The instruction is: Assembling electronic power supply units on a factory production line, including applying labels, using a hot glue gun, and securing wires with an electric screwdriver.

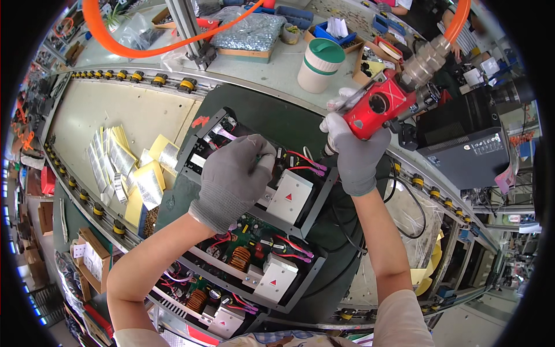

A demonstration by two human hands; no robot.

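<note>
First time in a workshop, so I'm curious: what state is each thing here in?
Left hand: gloved, fingers curled
Right hand: gloved, gripping
Red tool: held, hose attached
Far unit: open, insides exposed
Middle unit: open, insides exposed
Near unit: open, insides exposed
Tub: upright, lid on
Label sheets: spread out, overlapping

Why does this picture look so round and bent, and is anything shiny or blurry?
Head view: a wide fisheye lens, so the left roller rail bows and the corners go black; head view: bright glints on the plastic-wrapped bundle; head view: the red tool fairly sharp, the rim softer.
</note>
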